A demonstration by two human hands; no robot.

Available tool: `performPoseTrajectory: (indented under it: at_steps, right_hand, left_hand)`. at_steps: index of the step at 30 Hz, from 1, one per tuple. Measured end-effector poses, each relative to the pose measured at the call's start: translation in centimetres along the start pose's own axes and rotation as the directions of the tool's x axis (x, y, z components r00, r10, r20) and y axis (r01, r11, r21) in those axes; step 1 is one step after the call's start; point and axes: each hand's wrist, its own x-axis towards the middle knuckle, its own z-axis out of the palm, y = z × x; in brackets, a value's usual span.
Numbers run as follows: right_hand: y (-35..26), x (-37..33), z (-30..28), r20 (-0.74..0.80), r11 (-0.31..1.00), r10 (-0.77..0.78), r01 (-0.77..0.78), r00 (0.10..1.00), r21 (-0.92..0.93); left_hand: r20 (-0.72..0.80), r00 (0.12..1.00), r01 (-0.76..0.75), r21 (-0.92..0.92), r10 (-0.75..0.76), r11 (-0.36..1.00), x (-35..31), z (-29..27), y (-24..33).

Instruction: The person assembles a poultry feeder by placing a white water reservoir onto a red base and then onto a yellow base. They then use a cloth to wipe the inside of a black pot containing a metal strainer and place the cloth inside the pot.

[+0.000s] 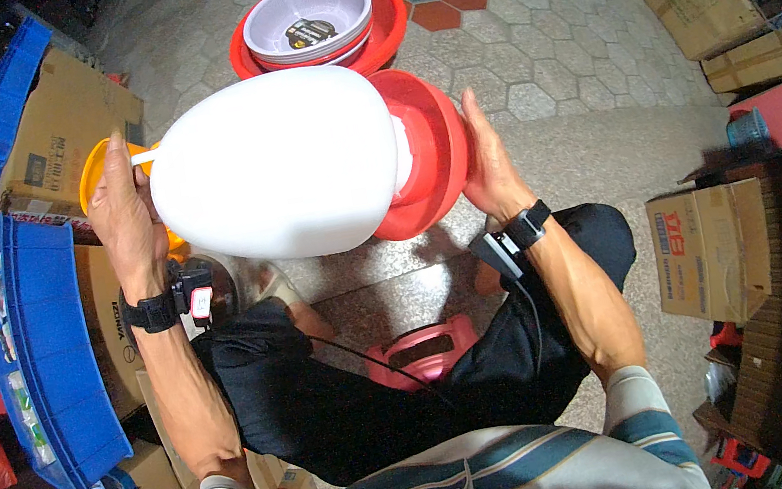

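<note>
A poultry drinker point(273, 166), with a smooth white bell-shaped body and a red dish point(443, 151), lies sideways in the air in front of me. My left hand point(126, 218) grips its rounded end by the small white loop; some of those fingers are hidden. Against the outer face of the red dish presses my right hand point(490, 164), fingers stretched along it and the thumb side up. Behind my left hand shows a yellow-orange plastic rim point(95, 172); whether the hand touches it I cannot tell.
Beyond the drinker, grey-white bowls point(315, 8) sit nested in a red basin point(394, 26) on the tiled floor. A pink plastic object point(422, 353) is between my legs. Blue crates point(52, 346) and cartons point(86, 98) line the left; more cartons point(711, 252) flank the right.
</note>
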Motion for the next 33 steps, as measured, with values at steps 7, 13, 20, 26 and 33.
performPoseTrajectory:
  at_steps: [7,13,20,26,33]
  right_hand:
    - [1.7,0.7,-0.6,-0.119,0.964,-0.157,0.126,0.980,-0.235]
    - [1.5,0.6,-1.2,-0.127,0.983,-0.099,0.077,0.987,-0.170]
    - [0.7,0.4,-1.0,-0.125,0.996,-0.013,0.001,0.992,-0.093]
    - [0.7,0.5,-0.8,-0.119,0.996,-0.024,0.013,0.993,-0.091]
    - [0.5,0.7,-0.9,-0.115,0.987,-0.060,0.042,0.992,-0.154]
  left_hand:
    - [-0.022,0.998,0.053,0.031,-0.052,0.998,-0.3,0.8,-0.8]
    - [-0.008,0.997,0.077,0.049,-0.076,0.996,-0.3,1.7,-1.1]
    - [-0.025,1.000,0.021,0.145,-0.018,0.989,-1.0,1.8,0.0]
    - [0.003,0.998,-0.069,0.168,0.070,0.983,-1.5,1.4,0.5]
    - [0.007,0.991,-0.133,0.196,0.134,0.972,-1.9,1.0,0.7]
